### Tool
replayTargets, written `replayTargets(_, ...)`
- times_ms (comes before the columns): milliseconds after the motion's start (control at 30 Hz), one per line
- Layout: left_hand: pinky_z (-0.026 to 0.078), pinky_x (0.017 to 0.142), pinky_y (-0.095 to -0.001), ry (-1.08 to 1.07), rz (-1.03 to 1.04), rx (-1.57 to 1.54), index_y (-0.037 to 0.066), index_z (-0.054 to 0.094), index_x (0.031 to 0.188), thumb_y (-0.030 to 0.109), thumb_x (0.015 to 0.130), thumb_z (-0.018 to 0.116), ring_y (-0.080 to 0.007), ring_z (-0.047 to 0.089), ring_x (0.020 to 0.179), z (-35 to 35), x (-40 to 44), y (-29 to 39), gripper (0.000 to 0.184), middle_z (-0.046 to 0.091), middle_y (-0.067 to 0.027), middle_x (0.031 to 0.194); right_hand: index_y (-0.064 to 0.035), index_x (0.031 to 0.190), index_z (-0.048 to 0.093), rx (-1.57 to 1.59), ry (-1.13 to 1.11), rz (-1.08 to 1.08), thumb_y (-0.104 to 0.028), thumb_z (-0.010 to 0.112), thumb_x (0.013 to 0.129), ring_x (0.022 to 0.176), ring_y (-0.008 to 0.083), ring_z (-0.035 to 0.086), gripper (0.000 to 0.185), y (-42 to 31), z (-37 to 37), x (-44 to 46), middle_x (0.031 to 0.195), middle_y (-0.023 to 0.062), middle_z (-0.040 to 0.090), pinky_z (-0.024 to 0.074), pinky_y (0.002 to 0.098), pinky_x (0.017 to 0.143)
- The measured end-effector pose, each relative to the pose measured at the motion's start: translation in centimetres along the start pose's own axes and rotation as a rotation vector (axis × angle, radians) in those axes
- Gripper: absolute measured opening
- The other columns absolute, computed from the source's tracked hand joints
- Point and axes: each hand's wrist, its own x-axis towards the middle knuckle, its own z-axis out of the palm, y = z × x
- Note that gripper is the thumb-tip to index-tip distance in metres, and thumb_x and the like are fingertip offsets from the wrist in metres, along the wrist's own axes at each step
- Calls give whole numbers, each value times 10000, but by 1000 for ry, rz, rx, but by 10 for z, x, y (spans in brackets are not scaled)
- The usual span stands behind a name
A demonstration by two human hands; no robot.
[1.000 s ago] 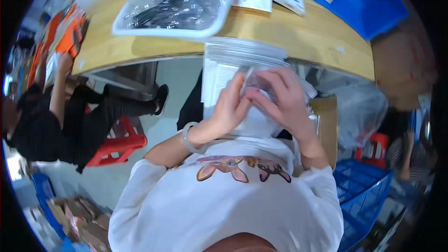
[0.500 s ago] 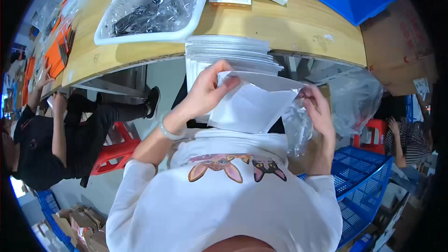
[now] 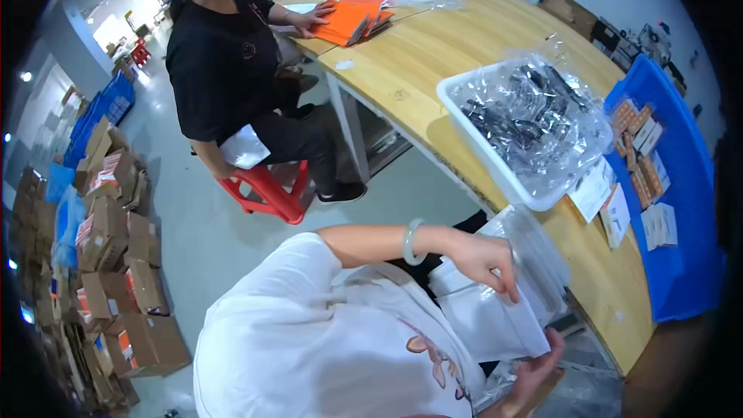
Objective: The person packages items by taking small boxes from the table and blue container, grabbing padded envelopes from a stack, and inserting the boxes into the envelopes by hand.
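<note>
A white flat packet [image 3: 495, 325], like a plastic bag or envelope, lies across my lap. My left hand [image 3: 484, 259], with a pale bangle at the wrist, is bent over its upper edge with the fingers closed there. At the lower right corner, my right hand [image 3: 536, 371] grips the packet between thumb and fingers; part of this hand is hidden. Beside my hands, against the table edge, is a stack of similar white packets [image 3: 534, 251] with glossy, clear-looking edges.
On the wooden table [image 3: 418, 97] stand a white bin [image 3: 503, 178] of clear-bagged dark items, white boxes [image 3: 592, 190] and a blue tray [image 3: 685, 279]. A co-worker [image 3: 224, 70] sits on a red stool [image 3: 271, 190] near orange packets [image 3: 344, 19]. Cartons [image 3: 151, 340] line the left.
My view has swung left, bringing the co-worker and cartons into full sight. The packet has been lowered flatter, with my left hand now over its upper edge.
</note>
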Motion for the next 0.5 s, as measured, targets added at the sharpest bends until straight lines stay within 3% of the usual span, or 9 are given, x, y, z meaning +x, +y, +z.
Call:
replayTargets(133, 483, 717, -303, 102, 130, 38, 56, 620, 1242, 108, 903, 600, -224, 629, 826, -9, 25, 37, 343, 685, -65, 1145, 19, 1218, 587, -54, 257, 173, -7, 631, 676, 978, 271, 631, 544, 113, 36, -32, 1157, 180, 648, 516, 357, 849)
replayTargets(167, 485, 722, -301, 143, 199, 12, 55, 597, 1271, 112, 912, 598, -225, 633, 847, -5, 34, 55, 363, 672, -67, 1176, -8, 1310, 475, 79, 300, 177, -52, 717, 651, 1073, 306, 592, 703, 140, 17, -34, 1224, 185, 602, 473, 396, 937)
replayTargets(200, 487, 726, -299, 174, 276, -39, 55, 574, 1300, 115, 922, 595, -226, 636, 869, 0, 45, 72, 384, 659, -69, 1206, -23, 1302, 491, 86, 378, 148, -79, 680, 694, 1081, 299, 592, 640, 137, -6, -39, 1230, 172, 603, 464, 404, 940)
replayTargets(267, 529, 837, -320, 300, 457, -69, 17, 497, 1335, 79, 883, 655, -239, 643, 980, -26, 50, 113, 482, 623, -128, 1224, -52, 1287, 523, 42, 538, -11, -135, 606, 779, 1096, 286, 594, 522, 102, -63, -56, 1243, 147, 605, 447, 420, 945)
replayTargets(300, 525, 828, -318, 349, 492, -106, 20, 501, 1322, 78, 881, 656, -237, 638, 970, -42, 46, 131, 471, 622, -126, 1211, -67, 1280, 538, 216, 523, -264, -163, 569, 822, 1104, 280, 595, 469, 74, -94, -69, 1249, 135, 606, 439, 428, 947)
replayTargets(333, 522, 819, -317, 406, 530, -121, 22, 506, 1309, 78, 879, 656, -235, 633, 960, -49, 43, 141, 459, 622, -123, 1198, -82, 1272, 554, 462, 354, -679, -191, 532, 864, 1112, 273, 596, 423, 41, -119, -89, 1255, 123, 607, 431, 436, 950)
replayTargets(367, 518, 810, -316, 473, 556, -98, 24, 511, 1297, 77, 877, 656, -234, 629, 949, -51, 35, 153, 447, 621, -121, 1185, -97, 1265, 570, 817, -267, -1238, -219, 495, 907, 1120, 267, 597, 386, 10, -144, -104, 1261, 110, 609, 422, 444, 952)
replayTargets(433, 511, 791, -314, 545, 590, -60, 29, 520, 1272, 77, 873, 656, -230, 619, 929, -60, 25, 164, 424, 620, -116, 1159, -126, 1250, 601, 809, -1109, -1513, -275, 421, 992, 1135, 254, 598, 348, -43, -165, -118, 1273, 85, 611, 405, 460, 957)
replayTargets(500, 504, 772, -311, 590, 608, -26, 34, 529, 1246, 76, 868, 656, -226, 610, 908, -62, 22, 169, 401, 619, -112, 1133, -151, 1243, 596, 757, -866, -1455, -265, 580, 906, 961, 204, 615, 356, -85, -147, -96, 1108, 51, 638, 429, 386, 851)
